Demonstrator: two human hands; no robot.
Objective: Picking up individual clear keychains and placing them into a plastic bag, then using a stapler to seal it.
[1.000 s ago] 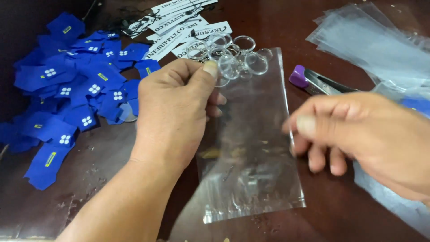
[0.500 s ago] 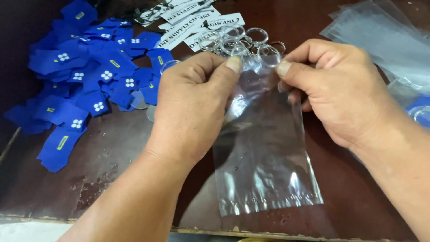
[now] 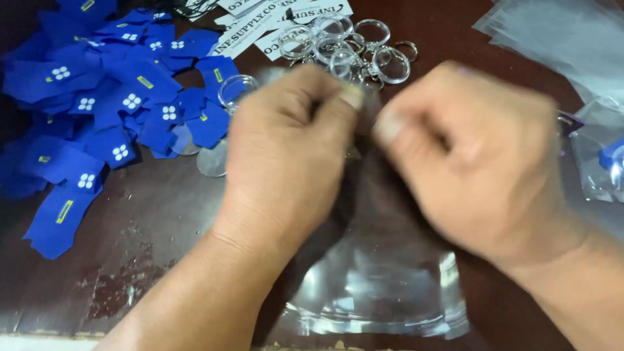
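Both hands are smeared by motion — the left hand (image 3: 286, 146) and the right hand (image 3: 478, 162) show no clear fingertips, so how they pinch the clear plastic bag (image 3: 383, 292) cannot be told. The bag's top is hidden behind them, and its mouth cannot be seen. At the table's (image 3: 149, 221) far edge the white printed cards (image 3: 260, 26) are cut off; the stack of clear bags (image 3: 565, 39) runs out at the right edge — as does a blue piece inside a bag (image 3: 611, 156).
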